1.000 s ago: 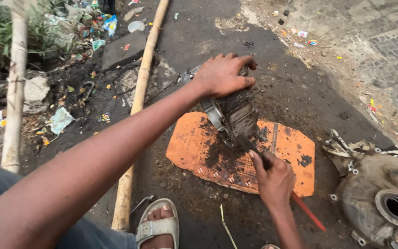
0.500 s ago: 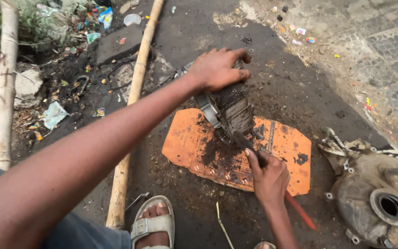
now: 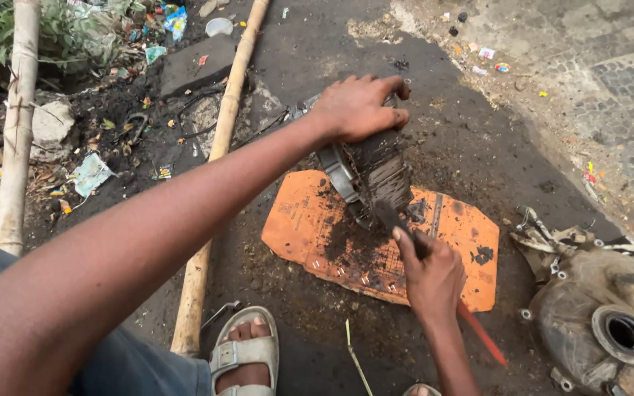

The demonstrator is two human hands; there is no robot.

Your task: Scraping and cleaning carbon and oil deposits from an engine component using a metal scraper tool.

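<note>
My left hand (image 3: 361, 106) fingers clamp the greasy finned part (image 3: 376, 176) upright on the orange cardboard (image 3: 449, 242); right hand (image 3: 431, 275) fingers pinch a red-handled tool (image 3: 482, 334).

orange cardboard (image 3: 302, 220) | black greasy engine part (image 3: 379, 172) | red tool handle (image 3: 482, 334)

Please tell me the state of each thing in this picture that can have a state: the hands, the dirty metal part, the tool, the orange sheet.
left hand: gripping the finned metal part from above
finned metal part: grimy, propped on the sheet
right hand: closed on the tool
red-handled tool: tip against the fins
orange sheet: flat, dirt-strewn
engine casing: lying untouched
</note>
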